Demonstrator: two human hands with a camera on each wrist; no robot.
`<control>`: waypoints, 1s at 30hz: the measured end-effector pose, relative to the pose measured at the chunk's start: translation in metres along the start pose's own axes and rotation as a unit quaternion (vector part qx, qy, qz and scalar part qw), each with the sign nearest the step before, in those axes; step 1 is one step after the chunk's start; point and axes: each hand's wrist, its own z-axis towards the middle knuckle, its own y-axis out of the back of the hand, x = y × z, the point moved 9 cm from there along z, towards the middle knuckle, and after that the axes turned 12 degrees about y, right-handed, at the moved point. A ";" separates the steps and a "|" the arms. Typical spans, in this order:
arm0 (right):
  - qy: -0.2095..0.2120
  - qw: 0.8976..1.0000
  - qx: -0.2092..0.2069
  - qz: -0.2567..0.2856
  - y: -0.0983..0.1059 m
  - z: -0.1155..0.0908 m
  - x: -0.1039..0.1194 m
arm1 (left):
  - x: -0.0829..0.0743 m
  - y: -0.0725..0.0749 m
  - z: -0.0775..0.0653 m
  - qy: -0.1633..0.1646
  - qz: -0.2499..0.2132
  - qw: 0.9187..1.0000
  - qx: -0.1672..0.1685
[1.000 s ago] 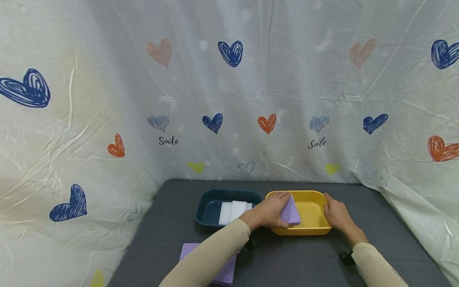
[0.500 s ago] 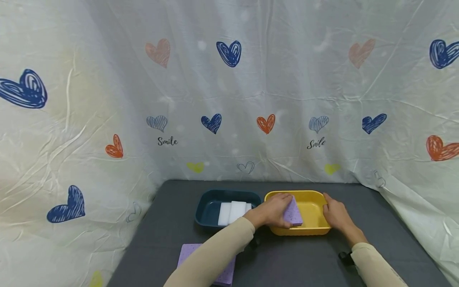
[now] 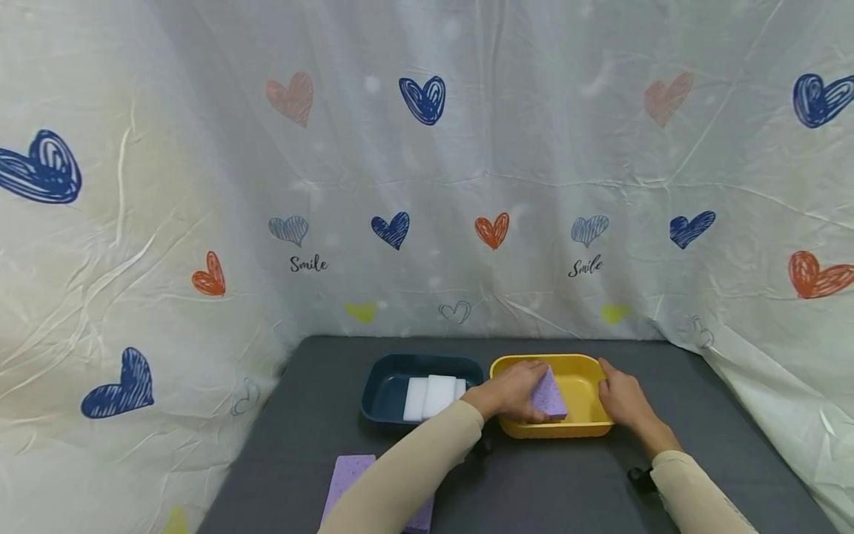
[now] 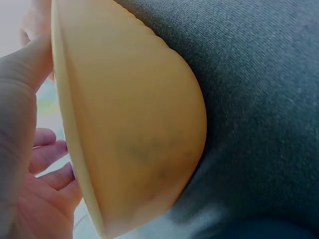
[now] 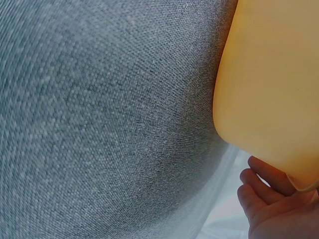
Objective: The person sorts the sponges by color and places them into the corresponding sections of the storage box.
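In the head view my left hand (image 3: 517, 389) grips a speckled purple sponge (image 3: 550, 398) inside the left part of the yellow tray (image 3: 579, 429). Its fingers reach over the sponge's back and its thumb lies at the near side, so part of the sponge is hidden. My right hand (image 3: 623, 397) holds the tray by its right rim. From the left wrist, the tray's outer wall (image 4: 139, 99) fills the middle, with my left thumb and fingers beyond the rim. The right wrist view has my right fingers (image 5: 261, 186) below the tray's corner.
Left of the yellow tray stands a dark blue tray (image 3: 380, 382) with several white sponges (image 3: 439, 394) in its right half. A larger purple sponge (image 3: 347, 478) lies at the front of the grey table (image 3: 547, 489), partly under my left forearm. A heart-print curtain (image 3: 427, 170) hangs behind.
My left hand and the purple sponge have shifted slightly to the right and lower within the yellow tray. My right hand stays on the rim. The head view has drifted a little.
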 end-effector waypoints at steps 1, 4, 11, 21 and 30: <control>0.000 1.000 0.000 0.000 0.000 0.000 0.000 | -0.001 -0.001 0.001 0.000 0.001 1.000 0.001; -0.003 1.000 0.001 0.002 0.000 -0.001 0.001 | -0.003 -0.005 0.005 -0.001 0.002 1.000 0.006; -0.008 1.000 -0.002 -0.003 0.001 -0.001 0.002 | -0.008 -0.010 0.013 0.001 0.001 1.000 0.014; 0.029 0.999 -0.038 0.006 -0.013 0.008 -0.033 | -0.011 -0.024 0.022 0.003 -0.003 1.000 0.026; 0.006 1.000 -0.021 0.010 0.001 0.002 -0.009 | -0.002 -0.058 0.052 -0.004 -0.001 0.999 0.045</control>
